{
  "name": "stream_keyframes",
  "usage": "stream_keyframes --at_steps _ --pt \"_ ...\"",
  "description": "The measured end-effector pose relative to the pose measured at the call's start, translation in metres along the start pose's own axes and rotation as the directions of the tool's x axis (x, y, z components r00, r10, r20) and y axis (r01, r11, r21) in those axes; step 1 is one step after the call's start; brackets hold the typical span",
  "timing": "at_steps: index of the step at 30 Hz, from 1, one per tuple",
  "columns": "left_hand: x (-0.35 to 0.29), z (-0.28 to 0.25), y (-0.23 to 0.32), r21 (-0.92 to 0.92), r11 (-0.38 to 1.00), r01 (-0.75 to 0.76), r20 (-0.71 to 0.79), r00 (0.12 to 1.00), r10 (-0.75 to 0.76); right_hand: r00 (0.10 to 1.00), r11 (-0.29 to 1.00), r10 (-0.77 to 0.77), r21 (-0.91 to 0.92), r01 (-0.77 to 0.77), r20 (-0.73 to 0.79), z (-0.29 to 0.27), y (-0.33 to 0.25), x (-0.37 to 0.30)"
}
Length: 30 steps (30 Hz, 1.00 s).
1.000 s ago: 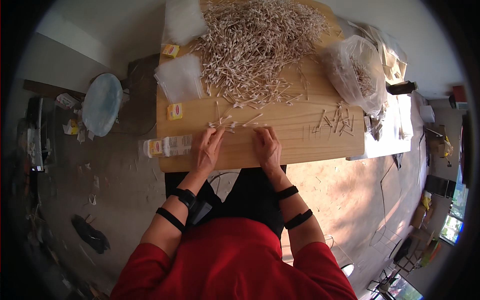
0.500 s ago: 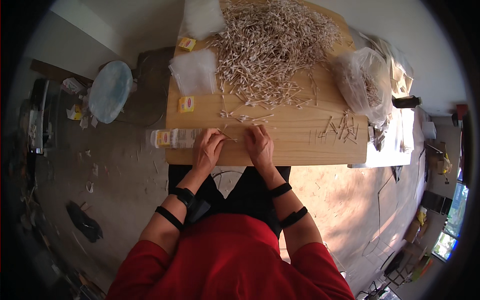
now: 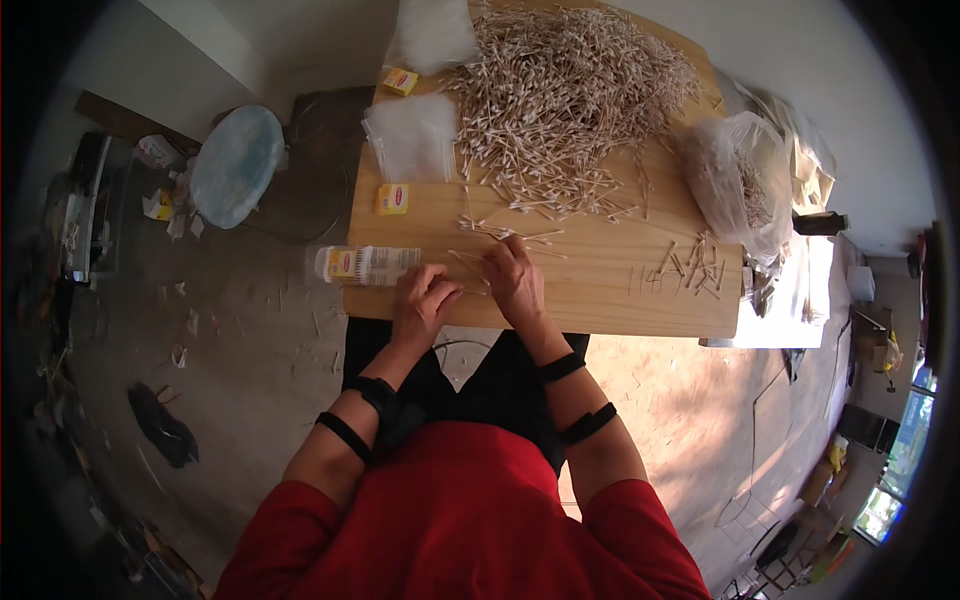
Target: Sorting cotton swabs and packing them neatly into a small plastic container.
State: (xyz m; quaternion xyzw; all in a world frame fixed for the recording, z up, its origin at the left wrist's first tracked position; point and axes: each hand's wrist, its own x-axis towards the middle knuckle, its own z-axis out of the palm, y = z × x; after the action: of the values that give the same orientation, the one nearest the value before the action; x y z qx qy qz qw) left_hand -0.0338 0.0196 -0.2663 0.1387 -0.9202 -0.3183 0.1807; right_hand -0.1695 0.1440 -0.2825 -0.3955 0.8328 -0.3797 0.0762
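My left hand [image 3: 424, 302] is closed by the table's front edge, fingers curled, with a thin cotton swab [image 3: 474, 292] at its fingertips. To its right my right hand [image 3: 514, 280] is closed in a pinch, at the end of another slim swab. Loose swabs [image 3: 525, 236] lie just beyond its knuckles. Beside my left hand, a clear pack of cotton swabs [image 3: 378, 265] with a yellow label lies on its side, its left end sticking out past the table's edge. My curled fingers partly hide what they grip.
A large heap of cotton swabs [image 3: 570, 90] covers the far side of the wooden table [image 3: 590, 300]. Clear plastic bags [image 3: 412, 138] and yellow card stacks [image 3: 393, 199] lie at the left. More swabs [image 3: 697, 268] are scattered at the right, near a filled plastic bag [image 3: 740, 185]. A round stool [image 3: 236, 167] stands left.
My right hand has moved a little up and toward the left hand. The left hand has shifted slightly right and down, off the pack's end. The whole view has also shifted a little.
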Motion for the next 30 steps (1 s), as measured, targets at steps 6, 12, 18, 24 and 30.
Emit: stream_keyframes --at_steps 6,12,18,24,30 --pt "0.030 0.002 -0.004 0.073 0.984 -0.163 -0.029 0.986 0.166 0.953 0.976 0.212 0.095 -0.196 -0.217 -0.009 0.001 -0.021" --pt "0.004 0.008 -0.010 0.046 0.989 -0.138 0.052 0.989 0.136 0.962 0.978 0.201 -0.023 -0.209 -0.185 -0.002 -0.001 0.011" --pt "0.000 0.011 -0.005 0.061 0.986 -0.153 0.033 0.988 0.151 0.997 0.998 0.052 -0.029 -0.053 -0.060 0.003 0.006 0.003" --pt "0.016 0.010 0.002 0.103 0.972 -0.212 0.041 0.977 0.209 0.980 0.987 -0.030 -0.160 -0.001 -0.195 -0.013 -0.008 0.041" --pt "0.012 0.018 -0.009 0.132 0.965 -0.229 0.111 0.970 0.215 0.997 0.984 -0.021 -0.178 0.007 -0.079 -0.025 0.012 0.064"
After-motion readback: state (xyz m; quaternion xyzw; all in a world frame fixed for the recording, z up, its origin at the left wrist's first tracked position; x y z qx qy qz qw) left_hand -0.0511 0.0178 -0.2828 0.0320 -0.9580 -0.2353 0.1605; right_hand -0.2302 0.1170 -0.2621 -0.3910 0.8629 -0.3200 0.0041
